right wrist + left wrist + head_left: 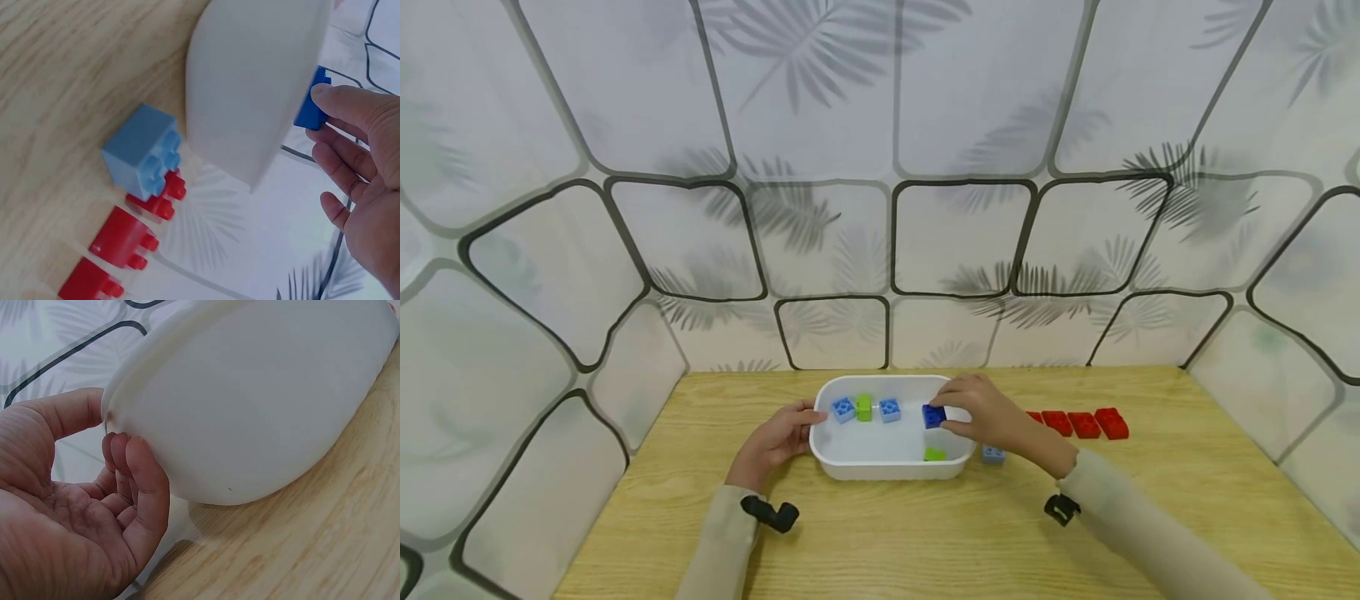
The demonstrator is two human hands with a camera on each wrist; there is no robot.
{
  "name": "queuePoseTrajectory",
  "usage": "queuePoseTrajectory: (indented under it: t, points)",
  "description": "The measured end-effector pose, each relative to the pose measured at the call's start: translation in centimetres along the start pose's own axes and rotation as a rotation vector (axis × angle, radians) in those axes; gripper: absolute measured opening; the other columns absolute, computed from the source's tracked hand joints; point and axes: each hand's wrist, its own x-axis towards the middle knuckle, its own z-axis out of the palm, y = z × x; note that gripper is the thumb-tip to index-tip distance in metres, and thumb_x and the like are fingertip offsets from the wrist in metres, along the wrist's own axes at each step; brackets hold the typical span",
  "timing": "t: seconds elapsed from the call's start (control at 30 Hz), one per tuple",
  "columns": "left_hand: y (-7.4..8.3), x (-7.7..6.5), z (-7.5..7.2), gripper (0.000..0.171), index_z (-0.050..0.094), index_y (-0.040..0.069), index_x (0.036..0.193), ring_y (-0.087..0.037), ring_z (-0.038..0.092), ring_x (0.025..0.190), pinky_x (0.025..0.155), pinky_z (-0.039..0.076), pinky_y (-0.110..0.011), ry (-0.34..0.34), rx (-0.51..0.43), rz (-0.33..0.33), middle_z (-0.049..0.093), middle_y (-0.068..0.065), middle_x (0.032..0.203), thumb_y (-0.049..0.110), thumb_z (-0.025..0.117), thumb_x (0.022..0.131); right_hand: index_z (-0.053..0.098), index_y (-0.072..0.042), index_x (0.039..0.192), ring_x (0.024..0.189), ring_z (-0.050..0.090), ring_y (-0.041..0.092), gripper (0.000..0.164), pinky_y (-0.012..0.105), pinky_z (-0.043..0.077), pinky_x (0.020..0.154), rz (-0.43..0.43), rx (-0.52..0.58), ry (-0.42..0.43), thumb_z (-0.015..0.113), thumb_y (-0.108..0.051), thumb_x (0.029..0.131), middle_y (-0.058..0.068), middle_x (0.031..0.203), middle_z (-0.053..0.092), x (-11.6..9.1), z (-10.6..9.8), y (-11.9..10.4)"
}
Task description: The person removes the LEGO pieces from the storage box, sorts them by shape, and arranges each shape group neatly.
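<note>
A white oval-cornered tub (880,471) stands on the wooden table. My left hand (786,433) grips its left end, thumb over the rim and fingers against the outer wall, as the left wrist view (81,494) also shows. Over the tub's right part, my right hand (981,408) pinches a dark blue toy brick (933,416) between thumb and fingers; in the right wrist view the blue brick (312,103) shows above the rim. Inside the tub lie two light blue bricks (890,409), a green brick (864,407) between them, and another green brick (935,454) near the front wall.
Right of the tub, a light blue brick (993,454) sits on the table (887,542). Behind it, several red bricks (1084,425) form a row reaching to the right, partly hidden by my right hand. A patterned curtain (962,242) rises behind the table.
</note>
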Motion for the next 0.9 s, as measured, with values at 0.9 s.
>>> queuePoseTrajectory:
  t: [0.9]
  points:
    - [0.2,-0.2,-0.1,0.052,0.037,-0.005,0.148,-0.011,0.068,0.09,0.077,0.059,-0.028,-0.025,-0.019,-0.008,0.07,0.0,0.107,0.015,0.056,0.104,0.078,-0.005,0.103,0.096,0.064,0.028,0.032,0.054,0.051,0.085,0.033,-0.115,0.06,0.09,-0.01,0.073,0.006,0.1,0.074,-6.5,-4.7,3.9]
